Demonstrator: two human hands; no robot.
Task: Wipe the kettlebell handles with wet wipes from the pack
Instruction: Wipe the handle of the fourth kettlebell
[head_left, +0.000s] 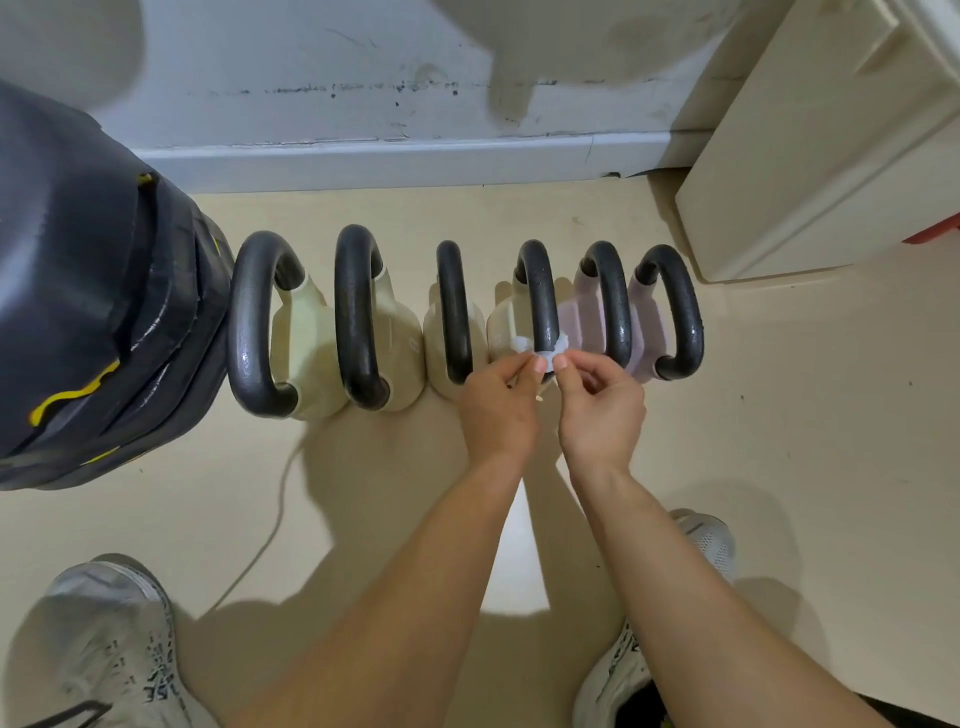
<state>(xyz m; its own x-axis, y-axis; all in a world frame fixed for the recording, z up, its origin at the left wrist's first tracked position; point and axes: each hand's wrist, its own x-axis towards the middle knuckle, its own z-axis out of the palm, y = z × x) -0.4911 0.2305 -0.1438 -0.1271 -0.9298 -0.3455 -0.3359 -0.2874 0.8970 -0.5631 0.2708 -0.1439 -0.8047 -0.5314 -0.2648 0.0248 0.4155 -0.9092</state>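
Wiping the 4th kettlebell handle with a pinched wet wipe

A dark padded bag (78, 291) fills the left of the view and a cream cabinet (810, 171) the right. Between them 6 kettlebells (306, 332) stand in a row on the floor (779, 441), close to the wall (363, 104). 4 bodies are cream and the 2 on the right are pink, and each carries a thick black loop handle. Judging by their build, these are heavy, rigid things that should sit firm under a rubbing hand without being held down. Nothing here needs lifting.

The 4th handle (537, 291) from the left is the one being worked on. Its surface looks finely textured and glistens in places, so it may be damp and a little slick. The left hand (498, 410) and right hand (602, 415) meet at its near end. Each pinches 1 end of the wet wipe (521, 344) between thumb and fingertips, with the other fingers curled in. The wipe passes round the bar, touching it, and white tufts show on both sides.

The wipe itself looks light, limp and thin, so pulled hard over a grainy bar it could tear or bunch. Holding it near its ends with the span taut seems the best way to slide it along the loop. The pack is not in view.
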